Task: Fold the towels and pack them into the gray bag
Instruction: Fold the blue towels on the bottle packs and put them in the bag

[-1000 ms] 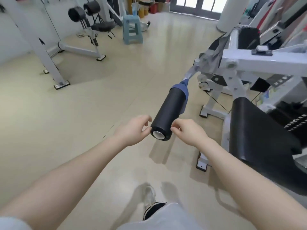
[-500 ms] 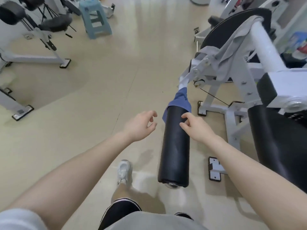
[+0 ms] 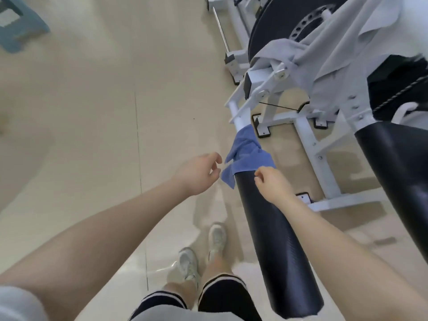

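We look down along two bare forearms reaching forward over a pale floor point(image 3: 92, 100). The left hand point(image 3: 196, 173) hangs in the air just left of a blue towel point(image 3: 247, 158), its fingers loosely curled and the thumb and forefinger close together near the towel's hanging corner — we cannot tell whether they touch the cloth, and they hold nothing that we can see. The left wrist is bent slightly, back of the hand up.

The right hand point(image 3: 274, 184) sits over the upper end of a black foam roller point(image 3: 273, 239), the fingers curled under and the fingertips at the lower edge of the towel (whether they actually pinch the cloth is hidden by the hand itself, so we cannot tell). The right forearm crosses over the roller from the lower right.

The blue towel is bunched and draped round the white bar just where it enters the top of the roller, with one corner dangling on the left side.

A gray towel point(image 3: 328, 56) lies spread over the white frame point(image 3: 301, 126) of the gym machine further up — well apart from both hands. A second black pad point(image 3: 398, 172) stands at the right. Below we see two pale sneakers point(image 3: 201, 251), and a blue stool point(image 3: 18, 24) in the far left corner.
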{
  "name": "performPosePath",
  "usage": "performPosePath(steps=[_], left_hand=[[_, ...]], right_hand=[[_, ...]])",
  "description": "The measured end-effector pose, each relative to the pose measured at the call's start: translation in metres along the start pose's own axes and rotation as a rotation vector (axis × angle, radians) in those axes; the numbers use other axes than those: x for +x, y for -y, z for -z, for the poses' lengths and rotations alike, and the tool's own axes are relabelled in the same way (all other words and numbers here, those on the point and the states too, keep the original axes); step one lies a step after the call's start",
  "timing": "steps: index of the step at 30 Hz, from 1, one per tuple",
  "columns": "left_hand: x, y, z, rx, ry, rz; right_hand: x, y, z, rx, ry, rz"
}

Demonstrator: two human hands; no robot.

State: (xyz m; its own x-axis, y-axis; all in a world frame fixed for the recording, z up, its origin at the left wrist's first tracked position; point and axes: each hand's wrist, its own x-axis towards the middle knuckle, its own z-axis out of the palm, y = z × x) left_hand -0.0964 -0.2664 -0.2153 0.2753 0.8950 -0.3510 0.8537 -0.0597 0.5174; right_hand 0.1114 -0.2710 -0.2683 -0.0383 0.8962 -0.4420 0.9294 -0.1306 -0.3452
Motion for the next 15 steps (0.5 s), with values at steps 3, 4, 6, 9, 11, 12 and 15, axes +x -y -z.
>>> performPosePath(steps=[3, 4, 6, 9, 11, 12, 15], left_hand=[[0.036, 0.018, -0.009, -0.002, 0.059, -0.009], [0.046, 0.023, -0.013, -0.017, 0.068, -0.003], [0.063, 0.032, -0.02, -0.04, 0.091, 0.007], [0.085, 0.044, -0.031, -0.037, 0.15, 0.017], [0.098, 0.047, -0.034, -0.038, 0.173, 0.032], [0.105, 0.048, -0.035, -0.038, 0.175, 0.036], [0.122, 0.046, -0.037, -0.056, 0.174, 0.049]], right_hand=[[0.042, -0.005, -0.011, -0.155, -0.003, 0.012], [0.053, -0.006, -0.014, -0.23, 0.007, 0.029], [0.069, -0.008, -0.021, -0.362, 0.037, 0.082], [0.089, -0.022, -0.031, -0.469, 0.102, 0.111], [0.097, -0.03, -0.035, -0.513, 0.006, 0.209], [0.102, -0.034, -0.036, -0.548, -0.003, 0.253], [0.113, -0.044, -0.038, -0.601, -0.058, 0.371]])
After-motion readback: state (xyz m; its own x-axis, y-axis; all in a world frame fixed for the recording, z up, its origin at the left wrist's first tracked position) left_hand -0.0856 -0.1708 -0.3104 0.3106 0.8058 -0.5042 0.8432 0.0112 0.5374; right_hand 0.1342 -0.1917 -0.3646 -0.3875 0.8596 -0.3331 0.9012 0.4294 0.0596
